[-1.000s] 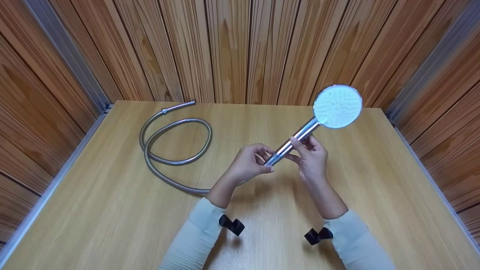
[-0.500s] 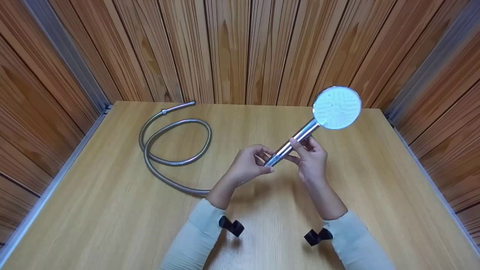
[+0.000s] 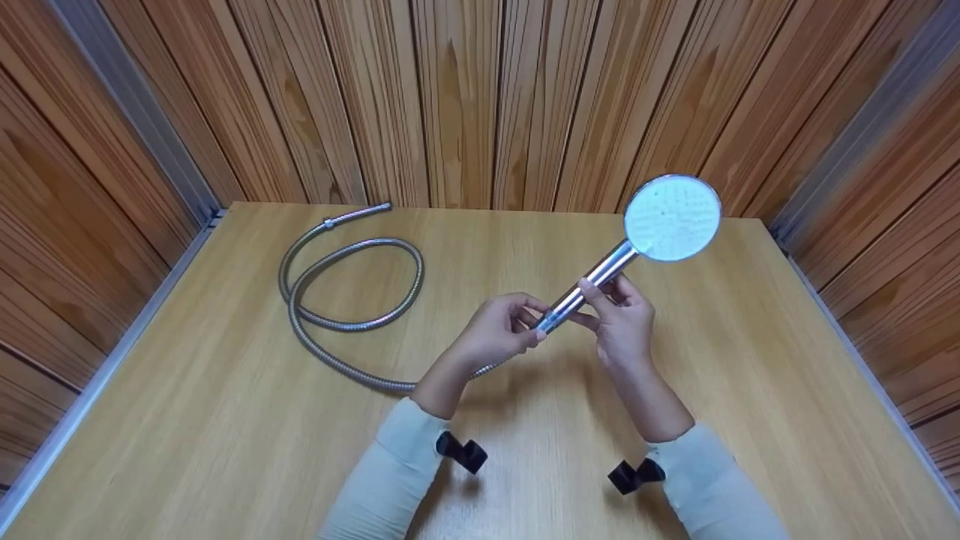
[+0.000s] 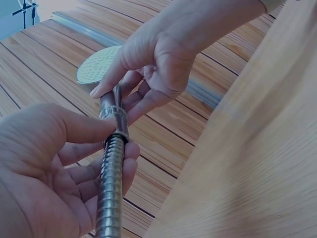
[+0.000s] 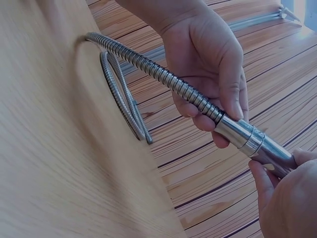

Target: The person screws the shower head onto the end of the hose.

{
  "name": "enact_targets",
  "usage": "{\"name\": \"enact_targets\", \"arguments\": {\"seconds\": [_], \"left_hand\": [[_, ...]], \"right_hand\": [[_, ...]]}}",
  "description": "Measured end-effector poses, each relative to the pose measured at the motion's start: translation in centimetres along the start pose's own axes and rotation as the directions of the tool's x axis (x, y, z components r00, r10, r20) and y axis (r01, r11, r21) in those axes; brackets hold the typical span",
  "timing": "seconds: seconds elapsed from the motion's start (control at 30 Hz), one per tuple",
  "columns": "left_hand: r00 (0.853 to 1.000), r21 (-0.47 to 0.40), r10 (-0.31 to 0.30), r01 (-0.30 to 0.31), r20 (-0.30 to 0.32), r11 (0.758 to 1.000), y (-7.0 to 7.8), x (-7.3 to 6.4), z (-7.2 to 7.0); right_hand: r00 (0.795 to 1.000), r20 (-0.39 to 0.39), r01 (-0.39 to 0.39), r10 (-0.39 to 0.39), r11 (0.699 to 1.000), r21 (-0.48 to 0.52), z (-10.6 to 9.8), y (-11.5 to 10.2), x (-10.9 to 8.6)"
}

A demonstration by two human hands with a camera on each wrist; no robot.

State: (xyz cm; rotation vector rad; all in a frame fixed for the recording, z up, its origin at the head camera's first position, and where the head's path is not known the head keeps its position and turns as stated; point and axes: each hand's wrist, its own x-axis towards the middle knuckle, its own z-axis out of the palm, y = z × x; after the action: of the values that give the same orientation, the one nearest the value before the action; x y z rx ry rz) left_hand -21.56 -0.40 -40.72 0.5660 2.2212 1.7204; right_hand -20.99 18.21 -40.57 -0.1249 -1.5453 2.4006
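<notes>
A chrome shower head [image 3: 672,217] with a round white face is held tilted above the table, its face toward the upper right. My right hand [image 3: 626,326] pinches its handle [image 3: 600,274] between thumb and fingers. At the handle's lower end my left hand [image 3: 495,330] pinches the metal nut [image 5: 235,131] of the flexible shower hose [image 4: 110,188]. In the right wrist view the nut meets the handle end in one straight line; whether the thread is engaged is hidden. The ribbed hose runs down past the left palm to the table.
The rest of the hose [image 3: 360,325] lies looped on the left of the wooden table [image 3: 225,420], its free end [image 3: 375,210] near the back edge. Wood-panelled walls [image 3: 457,97] stand behind and on both sides. Black wrist mounts [image 3: 463,452] sit on both sleeves.
The shower head has dipped slightly down and left. My left hand's thumb and fingers have shifted a little on the nut. The right hand keeps its hold.
</notes>
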Motion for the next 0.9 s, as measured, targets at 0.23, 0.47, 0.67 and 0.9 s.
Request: {"name": "enact_targets", "arguments": {"seconds": [0.23, 0.47, 0.67, 0.9], "left_hand": [[0.999, 0.082, 0.014, -0.011, -0.031, 0.997, 0.2, -0.1, 0.5], [0.998, 0.139, 0.025, -0.017, -0.056, 0.99, 0.4, -0.1, 0.7], [0.997, 0.144, 0.015, -0.003, -0.079, 0.99, 0.2, 0.1, 0.9], [0.994, 0.123, -0.005, 0.018, -0.107, 0.992, 0.0, 0.0, 1.1]], "right_hand": [[0.999, -0.024, 0.047, -0.047, 0.999, -0.002, 0.3, 0.3, 0.0], [0.994, -0.038, 0.099, -0.103, 0.992, -0.077, 0.4, 0.5, -0.2], [0.993, -0.052, 0.101, -0.108, 0.986, -0.13, 0.2, 0.6, -0.2], [0.988, -0.065, 0.13, -0.143, 0.977, -0.166, 0.0, 1.0, -0.2]]}}
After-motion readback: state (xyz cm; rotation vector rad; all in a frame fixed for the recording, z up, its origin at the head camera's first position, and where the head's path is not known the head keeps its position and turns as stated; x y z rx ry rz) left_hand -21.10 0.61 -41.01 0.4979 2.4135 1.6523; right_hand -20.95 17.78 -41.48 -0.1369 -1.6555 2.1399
